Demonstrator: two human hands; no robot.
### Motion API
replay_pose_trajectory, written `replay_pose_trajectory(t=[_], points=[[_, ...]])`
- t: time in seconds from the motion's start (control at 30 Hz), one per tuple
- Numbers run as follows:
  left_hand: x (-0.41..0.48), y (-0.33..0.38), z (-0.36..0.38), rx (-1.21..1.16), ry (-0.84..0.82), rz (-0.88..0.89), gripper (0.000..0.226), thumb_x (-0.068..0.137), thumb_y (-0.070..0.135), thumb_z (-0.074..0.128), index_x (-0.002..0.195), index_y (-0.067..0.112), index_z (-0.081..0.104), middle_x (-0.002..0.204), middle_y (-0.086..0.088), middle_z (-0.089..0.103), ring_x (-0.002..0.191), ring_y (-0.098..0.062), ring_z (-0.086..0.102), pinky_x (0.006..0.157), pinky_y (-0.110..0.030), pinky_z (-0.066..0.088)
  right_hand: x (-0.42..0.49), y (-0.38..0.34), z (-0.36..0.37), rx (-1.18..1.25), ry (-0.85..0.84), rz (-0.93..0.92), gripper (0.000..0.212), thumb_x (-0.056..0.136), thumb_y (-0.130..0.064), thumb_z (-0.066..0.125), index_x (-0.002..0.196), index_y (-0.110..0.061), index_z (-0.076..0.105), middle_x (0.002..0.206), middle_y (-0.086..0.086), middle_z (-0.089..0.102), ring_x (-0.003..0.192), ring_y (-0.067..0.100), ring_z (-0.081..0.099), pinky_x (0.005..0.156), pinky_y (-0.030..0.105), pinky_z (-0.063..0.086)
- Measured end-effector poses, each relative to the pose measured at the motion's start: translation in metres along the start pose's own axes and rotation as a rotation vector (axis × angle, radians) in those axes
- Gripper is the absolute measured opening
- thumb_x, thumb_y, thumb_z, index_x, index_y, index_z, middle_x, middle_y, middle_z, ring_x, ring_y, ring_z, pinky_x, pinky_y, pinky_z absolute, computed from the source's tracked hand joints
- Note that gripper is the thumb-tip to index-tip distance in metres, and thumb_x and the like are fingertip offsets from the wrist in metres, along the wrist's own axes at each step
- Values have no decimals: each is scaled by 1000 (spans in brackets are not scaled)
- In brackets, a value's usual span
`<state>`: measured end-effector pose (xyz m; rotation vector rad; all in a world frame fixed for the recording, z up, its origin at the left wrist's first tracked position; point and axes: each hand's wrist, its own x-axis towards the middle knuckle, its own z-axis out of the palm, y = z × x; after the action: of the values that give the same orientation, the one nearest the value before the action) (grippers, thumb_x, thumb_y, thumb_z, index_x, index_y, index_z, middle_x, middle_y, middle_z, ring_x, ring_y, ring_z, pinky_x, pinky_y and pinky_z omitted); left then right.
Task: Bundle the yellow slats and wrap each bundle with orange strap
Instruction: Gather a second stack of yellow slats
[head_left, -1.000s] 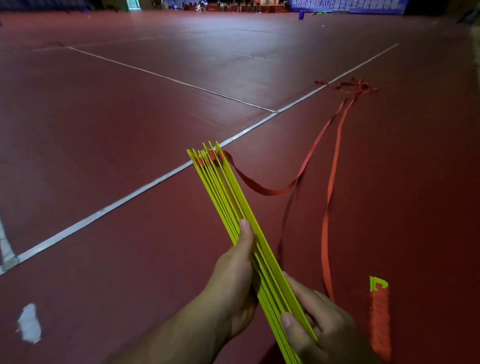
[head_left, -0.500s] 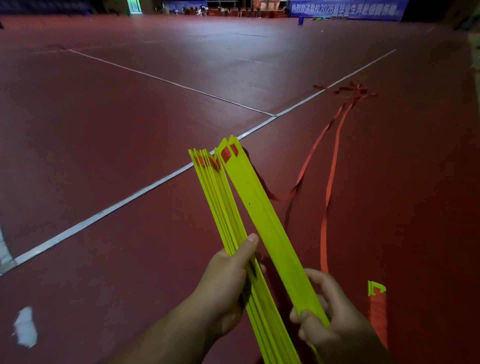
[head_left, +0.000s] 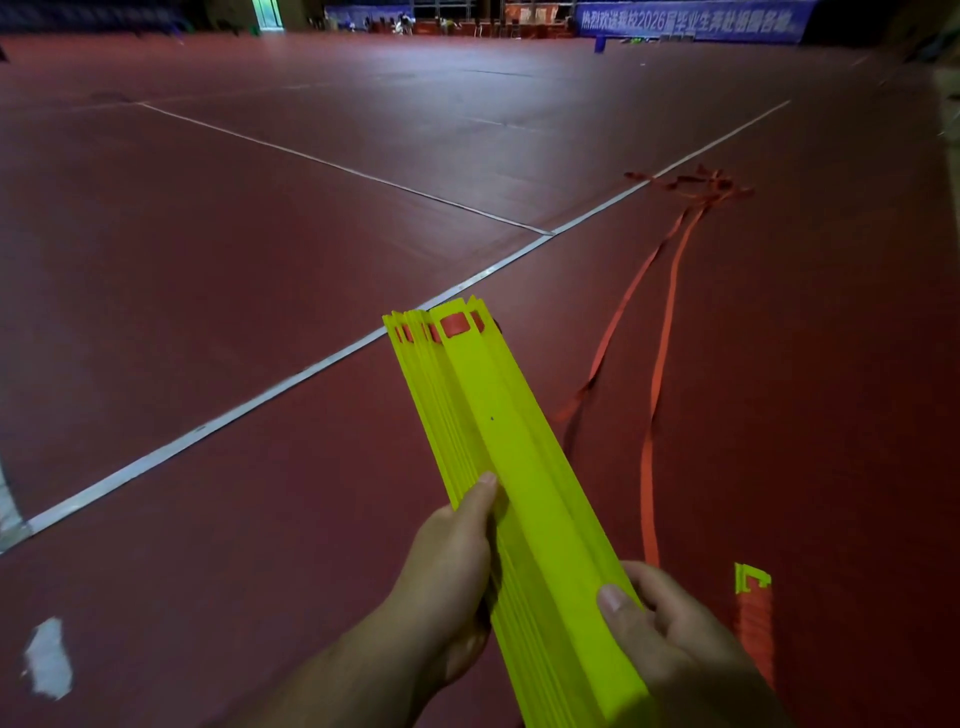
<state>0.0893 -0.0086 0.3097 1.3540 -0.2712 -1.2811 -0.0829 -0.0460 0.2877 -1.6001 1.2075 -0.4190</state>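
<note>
Holding the stack of yellow slats (head_left: 498, 441) up over the red floor (head_left: 260, 260), the left hand (head_left: 447, 561) grips the thin, flat, smooth pieces while the right hand (head_left: 670, 639) pinches the front one, likely to line them up, and the long, floppy orange strap (head_left: 655, 415) lies nearby.
</note>
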Motion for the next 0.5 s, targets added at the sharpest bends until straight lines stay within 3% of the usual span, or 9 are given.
replay_pose_trajectory(t=[0.03, 0.1, 0.2, 0.3, 0.37, 0.5], points=[[0, 0, 0, -8, 8, -4, 40, 103, 38, 47, 111, 4, 68, 98, -17, 76, 93, -33, 74, 91, -53, 56, 1, 2, 0, -31, 21, -8, 10, 94, -36, 59, 103, -38, 63, 80, -23, 72, 69, -6, 66, 64, 12, 45], [0, -1, 1, -28, 31, -3, 38, 103, 34, 48, 110, 3, 69, 98, -19, 76, 92, -34, 74, 90, -54, 56, 2, 7, 2, -109, 52, -28, 20, 92, -26, 62, 104, -42, 60, 82, -28, 69, 73, -8, 64, 68, 12, 46], [-1, 0, 2, -31, 25, 5, 29, 100, 25, 55, 105, 1, 70, 93, -21, 75, 85, -35, 74, 81, -53, 59, 1, 11, 7, -175, 116, -59, 29, 84, -30, 70, 99, -51, 57, 83, -25, 68, 80, -3, 65, 76, 18, 49], [-3, 0, 2, -17, 14, 11, 15, 95, 15, 62, 94, 2, 71, 79, -18, 72, 70, -30, 71, 67, -46, 61, 0, 11, 9, -206, 220, -132, 38, 72, -39, 74, 93, -62, 52, 82, -24, 64, 77, -2, 62, 68, 6, 42], [-4, 1, 2, -47, 2, -4, 21, 94, 17, 64, 101, -1, 71, 92, -27, 73, 83, -37, 72, 79, -58, 59, 1, 12, 11, -227, 325, -177, 40, 69, -41, 77, 97, -56, 52, 69, -14, 63, 64, 3, 58, 64, 6, 41], [-7, 3, 2, -114, -42, -40, 35, 93, 28, 65, 112, -1, 69, 105, -26, 73, 97, -41, 72, 87, -62, 55, 2, 13, 14, -231, 398, -257, 59, 53, -70, 51, 107, -46, 54, 89, -21, 59, 76, 3, 52, 69, 2, 39]])
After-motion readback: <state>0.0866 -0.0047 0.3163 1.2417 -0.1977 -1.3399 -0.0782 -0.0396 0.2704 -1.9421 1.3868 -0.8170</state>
